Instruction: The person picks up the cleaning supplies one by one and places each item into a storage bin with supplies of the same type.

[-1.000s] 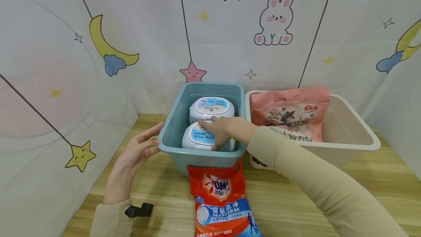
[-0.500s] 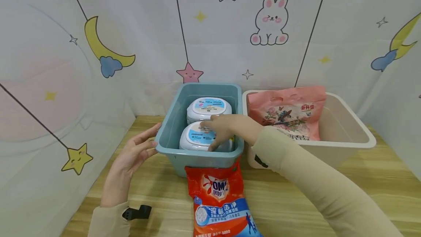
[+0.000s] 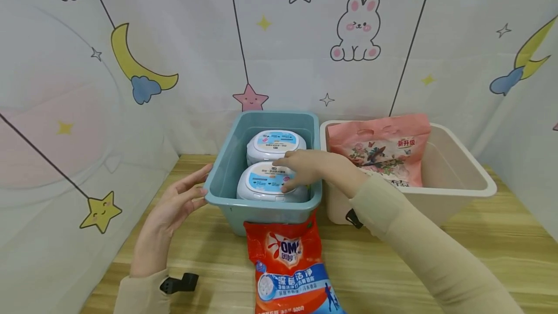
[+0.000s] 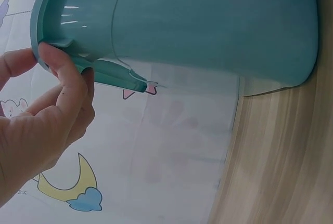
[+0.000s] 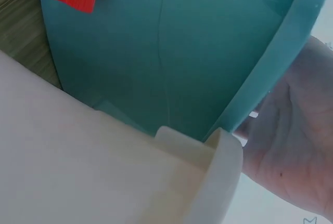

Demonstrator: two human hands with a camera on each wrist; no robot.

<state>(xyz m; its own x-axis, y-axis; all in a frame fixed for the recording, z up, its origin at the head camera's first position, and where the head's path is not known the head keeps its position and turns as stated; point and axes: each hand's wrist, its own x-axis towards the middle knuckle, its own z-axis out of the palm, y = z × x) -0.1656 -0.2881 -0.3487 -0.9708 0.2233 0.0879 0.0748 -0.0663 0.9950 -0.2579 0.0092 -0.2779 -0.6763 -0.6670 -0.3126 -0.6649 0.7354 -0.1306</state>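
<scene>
Two white lidded tubs with blue labels stand one behind the other in a teal bin (image 3: 268,214). My right hand (image 3: 311,166) is over the near tub (image 3: 261,180), its fingers loosely bent and overlapping the right side of the lid. The far tub (image 3: 275,140) is partly covered by the near one. At the bin's left front corner, my left hand (image 3: 180,197) touches the outside of the rim with its fingertips. The left wrist view shows the fingers of this hand (image 4: 70,86) bent at the teal lip. In the right wrist view, the right fingertips are hidden behind the rim.
Close against the teal bin's right side stands a cream bin (image 3: 462,190), with a pink printed bag (image 3: 383,147) leaning inside it. A red and blue detergent bag (image 3: 289,265) lies on the wooden table (image 3: 392,265) before the teal bin. A patterned curtain (image 3: 296,76) hangs behind.
My right hand has drawn back slightly to the right and up over the near tub, uncovering more of its label. The left hand stays at the rim; the head view has shifted a little.
</scene>
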